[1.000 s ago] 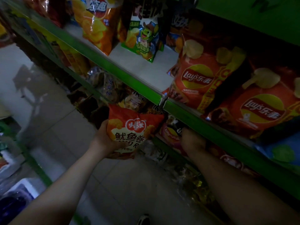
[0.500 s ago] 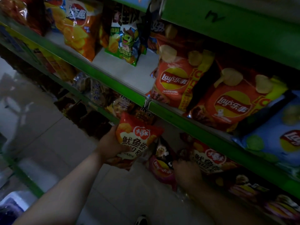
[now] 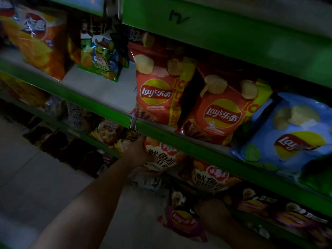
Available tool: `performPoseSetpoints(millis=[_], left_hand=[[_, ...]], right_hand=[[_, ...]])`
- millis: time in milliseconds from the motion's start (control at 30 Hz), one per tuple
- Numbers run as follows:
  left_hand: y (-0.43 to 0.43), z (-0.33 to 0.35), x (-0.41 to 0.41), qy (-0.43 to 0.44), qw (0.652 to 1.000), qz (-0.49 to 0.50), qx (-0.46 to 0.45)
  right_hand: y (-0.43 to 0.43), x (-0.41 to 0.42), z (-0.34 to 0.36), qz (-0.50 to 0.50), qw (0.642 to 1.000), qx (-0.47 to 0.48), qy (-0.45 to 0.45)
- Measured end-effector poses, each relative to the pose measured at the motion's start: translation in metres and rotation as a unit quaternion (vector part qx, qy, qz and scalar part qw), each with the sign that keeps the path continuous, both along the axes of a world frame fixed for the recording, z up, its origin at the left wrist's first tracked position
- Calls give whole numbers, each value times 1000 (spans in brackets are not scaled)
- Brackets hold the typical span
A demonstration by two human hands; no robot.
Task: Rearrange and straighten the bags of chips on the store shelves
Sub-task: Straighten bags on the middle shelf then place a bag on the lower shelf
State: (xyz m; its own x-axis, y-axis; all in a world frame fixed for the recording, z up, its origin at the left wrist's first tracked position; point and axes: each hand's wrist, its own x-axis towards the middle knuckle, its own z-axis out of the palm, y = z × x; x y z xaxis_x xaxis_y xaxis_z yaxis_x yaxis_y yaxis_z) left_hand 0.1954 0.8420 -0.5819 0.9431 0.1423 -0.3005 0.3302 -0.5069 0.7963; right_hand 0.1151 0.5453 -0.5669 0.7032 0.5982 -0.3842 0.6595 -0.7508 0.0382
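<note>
Left hand (image 3: 136,153), fingers curled round it, sets an orange squid-ring bag (image 3: 162,156) beneath the green shelf edge (image 3: 179,141) beside its twin (image 3: 210,178); right hand (image 3: 213,212), fingers unreadable in shadow, purple bag (image 3: 183,220) apparently still to straighten

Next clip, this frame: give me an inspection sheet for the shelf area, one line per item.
Surface: green-edged shelf, bare white patch between bags.
Job's things: left red Lay's bag and right red Lay's bag lean askew; blue Lay's bag tilted; squid-roll bag just under the shelf edge, second squid-roll bag beside it.
Clutter: purple Lay's bag low, by the right hand; dim packs at left, unreadable.
Hands: left hand grips the squid-roll bag; right hand at the lower shelf, fingers too dark to tell.
Cables: nothing seen.
Surroundings: tiled floor; dim light.
</note>
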Motion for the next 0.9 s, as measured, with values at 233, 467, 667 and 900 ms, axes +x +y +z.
performPoseSetpoints(millis=[233, 467, 667, 900], left_hand=[[-20, 4, 25, -4, 993, -15, -117], [-19, -30, 15, 4, 996, 60, -72], [-5, -26, -2, -22, 997, 45, 59], [-20, 16, -78, 81, 963, -183, -181]], right_hand=[[0, 7, -11, -12, 999, 42, -6], [5, 21, -4, -29, 991, 97, -82], [19, 23, 17, -32, 980, 149, -129], [32, 18, 49, 1, 967, 202, -157]])
